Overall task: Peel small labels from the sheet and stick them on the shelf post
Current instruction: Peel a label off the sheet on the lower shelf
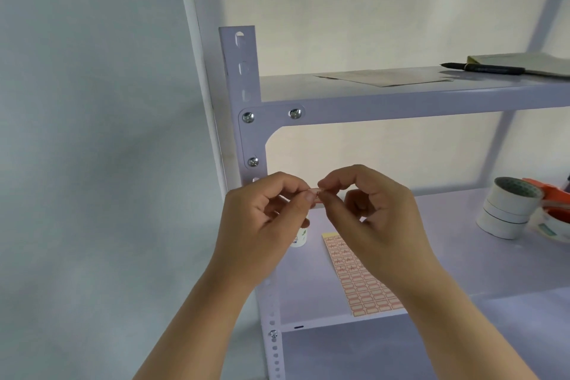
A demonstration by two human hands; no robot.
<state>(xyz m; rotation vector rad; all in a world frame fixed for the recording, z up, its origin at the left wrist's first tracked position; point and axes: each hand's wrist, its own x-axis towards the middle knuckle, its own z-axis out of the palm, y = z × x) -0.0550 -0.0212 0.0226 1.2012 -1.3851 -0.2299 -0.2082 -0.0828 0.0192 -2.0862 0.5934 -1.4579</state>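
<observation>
A pale wall [92, 133] stands behind a lavender metal shelf unit, whose perforated shelf post [243, 77] runs from about 11 o'clock down to 6 o'clock. The upper shelf [401, 99], at 2 o'clock, carries a flat paper sheet [382, 76], a notebook [524, 62] and a black pen [484, 68] lying against it. The lower shelf [462, 256], toward 4 o'clock, bears stacked tape rolls [509, 208] at 3 o'clock beside an orange tape dispenser [552, 203]. The label sheet [367, 287] lies flat on this shelf near its front edge, at about 5 o'clock, partly behind the right hand [379, 219]. A small white bottle [300, 236] shows behind the left hand [262, 225]. Both hands meet just right of the post at the middle; the fingers of each pinch narrowly on one small label [317, 196], held between them in the air.
</observation>
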